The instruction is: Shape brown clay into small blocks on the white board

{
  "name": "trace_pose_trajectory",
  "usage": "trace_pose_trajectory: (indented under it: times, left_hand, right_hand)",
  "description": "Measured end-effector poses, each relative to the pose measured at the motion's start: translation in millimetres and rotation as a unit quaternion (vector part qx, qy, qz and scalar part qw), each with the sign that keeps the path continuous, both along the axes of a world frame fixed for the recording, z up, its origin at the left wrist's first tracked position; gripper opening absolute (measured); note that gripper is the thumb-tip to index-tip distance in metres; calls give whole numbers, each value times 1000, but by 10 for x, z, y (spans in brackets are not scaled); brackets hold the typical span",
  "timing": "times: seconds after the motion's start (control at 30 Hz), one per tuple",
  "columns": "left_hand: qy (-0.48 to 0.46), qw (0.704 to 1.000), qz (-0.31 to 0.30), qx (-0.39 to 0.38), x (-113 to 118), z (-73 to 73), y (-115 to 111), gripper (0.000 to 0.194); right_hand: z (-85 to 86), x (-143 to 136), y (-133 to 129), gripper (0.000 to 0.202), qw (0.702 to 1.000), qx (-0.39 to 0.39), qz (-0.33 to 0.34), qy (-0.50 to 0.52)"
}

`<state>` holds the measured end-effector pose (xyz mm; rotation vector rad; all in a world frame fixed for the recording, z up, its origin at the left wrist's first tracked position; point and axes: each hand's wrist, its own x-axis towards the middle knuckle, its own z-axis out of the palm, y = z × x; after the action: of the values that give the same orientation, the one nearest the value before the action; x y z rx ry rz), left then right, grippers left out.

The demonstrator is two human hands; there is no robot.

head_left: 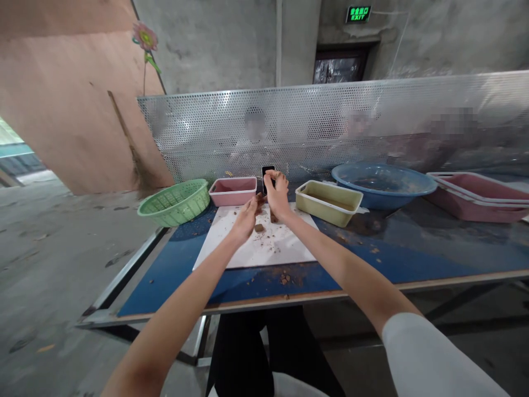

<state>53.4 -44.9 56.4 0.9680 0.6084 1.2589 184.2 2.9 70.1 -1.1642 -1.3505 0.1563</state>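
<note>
- Left hand (244, 221) has brown clay-like matter (260, 203) at its fingertips; its grip I cannot tell
- Right hand (278, 194) curls its fingers; whether it holds anything, I cannot tell
- Done: crumbs (285, 278) litter white board and bench (165, 286)
- Left: brown lump (259, 227) sits unbroken on the white board (217, 248); work seems partway

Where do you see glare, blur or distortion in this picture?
In the head view, whitish glare on the perforated metal screen, notably toward its right end; in the head view, wide-angle distortion seems to enlarge the white sleeve near the lower right corner; in the head view, the left hand, right hand and brown lump look soft.
</note>
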Motion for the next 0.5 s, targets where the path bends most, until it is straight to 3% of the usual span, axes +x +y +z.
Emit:
trace_pose_trajectory:
  times: [0.1,0.17,0.3,0.5]
  left_hand:
    - [39,993,-98,-50,-283,125,252,28]
    - [70,983,-148,-89,-475,127,332,29]
    - [38,972,-210,-104,-644,-67,319,27]
    - [44,955,-281,-82,-571,-327,216,18]
  right_hand:
    - [-61,177,-116,47,982,55,84,-161]
    - [-139,237,-201,45,964,60,119,-229]
    - [-346,223,-315,39,954,54,146,-255]
    - [-545,206,-457,31,950,63,175,-251]
